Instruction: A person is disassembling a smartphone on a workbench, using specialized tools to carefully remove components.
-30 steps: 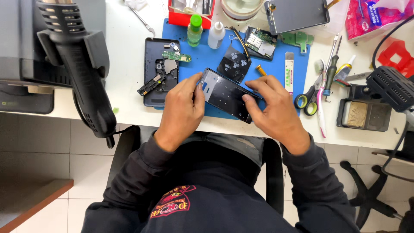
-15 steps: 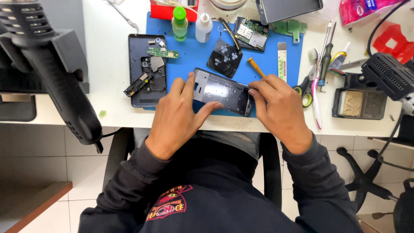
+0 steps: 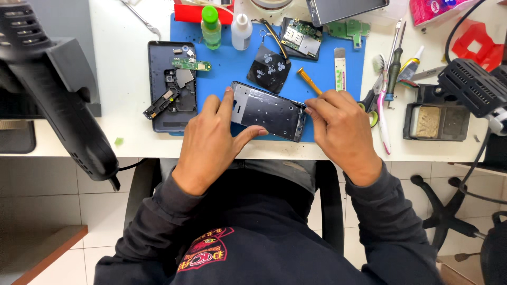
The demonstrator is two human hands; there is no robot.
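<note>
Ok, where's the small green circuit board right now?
In the head view, the small green circuit board lies on the open dark phone back at the blue mat's left edge, above the left hand.

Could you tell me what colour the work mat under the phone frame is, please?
Blue; the mat shows best in the head view.

Dark metal phone frame now lies flatter and lower on the blue work mat.
A second ago it is tilted up between both hands; now left hand presses its left end with index and thumb spread, right hand pinches only its right edge, small orange-handled tool uncovered.
</note>
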